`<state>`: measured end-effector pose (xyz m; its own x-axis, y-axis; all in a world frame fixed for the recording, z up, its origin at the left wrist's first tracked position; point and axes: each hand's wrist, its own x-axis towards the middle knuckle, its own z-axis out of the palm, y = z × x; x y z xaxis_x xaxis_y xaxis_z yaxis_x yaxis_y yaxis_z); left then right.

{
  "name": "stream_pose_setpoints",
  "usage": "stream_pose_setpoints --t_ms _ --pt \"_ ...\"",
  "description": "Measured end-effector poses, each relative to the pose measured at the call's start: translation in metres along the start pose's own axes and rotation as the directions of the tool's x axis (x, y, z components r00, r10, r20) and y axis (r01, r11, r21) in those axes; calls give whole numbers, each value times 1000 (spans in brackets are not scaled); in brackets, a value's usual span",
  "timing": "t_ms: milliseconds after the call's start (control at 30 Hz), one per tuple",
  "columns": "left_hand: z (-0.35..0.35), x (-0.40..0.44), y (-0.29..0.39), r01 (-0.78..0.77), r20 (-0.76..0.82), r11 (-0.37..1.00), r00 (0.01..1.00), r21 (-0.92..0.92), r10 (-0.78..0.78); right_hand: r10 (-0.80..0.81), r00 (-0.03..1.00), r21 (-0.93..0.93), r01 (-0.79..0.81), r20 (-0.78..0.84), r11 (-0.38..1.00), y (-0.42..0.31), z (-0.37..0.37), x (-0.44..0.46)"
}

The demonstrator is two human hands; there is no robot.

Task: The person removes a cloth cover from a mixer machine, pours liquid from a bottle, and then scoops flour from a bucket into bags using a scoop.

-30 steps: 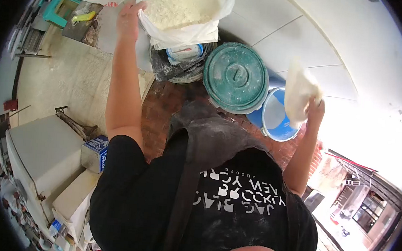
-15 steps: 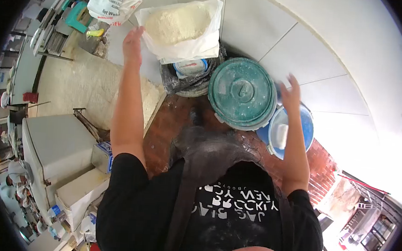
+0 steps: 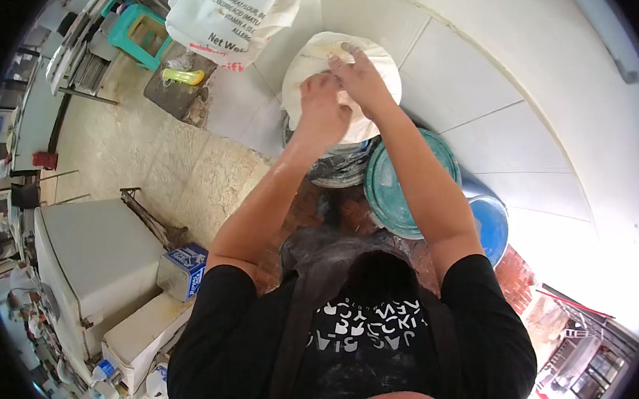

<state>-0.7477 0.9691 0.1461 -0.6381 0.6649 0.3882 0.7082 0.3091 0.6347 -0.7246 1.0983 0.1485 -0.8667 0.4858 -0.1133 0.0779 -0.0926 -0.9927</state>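
A white bag point(image 3: 376, 53) stands against the tiled wall on a scale wrapped in dark plastic, its mouth drawn inward. Pale powder showed in it earlier; now my hands and the bag's folds mostly cover it. My left hand point(image 3: 325, 110) is closed with curled fingers on the near left part of the bag. Beside it, my right hand point(image 3: 360, 78) bends its fingers over the middle of the bag, almost touching the left. Both appear to grip the bag's material, though the fingertips are partly hidden.
A green lidded bucket point(image 3: 393, 186) stands below my right forearm, with a blue bucket point(image 3: 490, 228) to its right. A printed wheat flour sack point(image 3: 236, 8) is at upper left, near a teal stool point(image 3: 136, 35) and a yellow-handled tool point(image 3: 184, 77). A blue-and-white tin point(image 3: 183, 272) sits lower left.
My hands have come in from either side and met at the white bag. Its wide-open mouth is now drawn inward. The view has shifted, so surrounding things sit further right.
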Motion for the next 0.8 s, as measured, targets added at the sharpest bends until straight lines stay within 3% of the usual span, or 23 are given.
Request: stream_pose_setpoints --t_ms 33,133,167,233,300,367,467,567,667,800 --pt "-3 -2 0 -82 17 996 997 45 81 44 999 110 -44 8 993 2 0 8" --pt "-17 -11 -24 -172 -55 976 985 -131 166 70 997 313 -73 20 947 1 0 18" --pt "-19 -21 -34 -53 -189 970 982 -239 7 49 999 333 -49 8 942 2 -2 23" --pt "6 -45 -88 160 -284 861 901 -482 -327 51 996 290 -28 -74 956 -15 10 20" --pt "56 -73 -148 298 -128 394 636 -870 -761 17 982 149 12 -190 989 -20 20 11" --pt "74 -93 -192 580 327 -3 456 -815 -828 -26 965 75 47 -261 996 -32 29 4" --pt "110 -103 -201 492 425 -223 348 -841 -836 -54 967 123 87 -248 989 -48 32 -19" --pt "105 -114 -184 439 477 -321 312 -839 -821 -115 980 136 138 -162 981 -73 32 -48" --pt "94 -148 -176 314 470 -353 499 -881 -728 -204 979 139 205 -20 969 -102 38 -97" --pt "47 -221 -115 102 351 -381 651 -919 -673 -268 941 222 222 205 949 -127 40 -171"
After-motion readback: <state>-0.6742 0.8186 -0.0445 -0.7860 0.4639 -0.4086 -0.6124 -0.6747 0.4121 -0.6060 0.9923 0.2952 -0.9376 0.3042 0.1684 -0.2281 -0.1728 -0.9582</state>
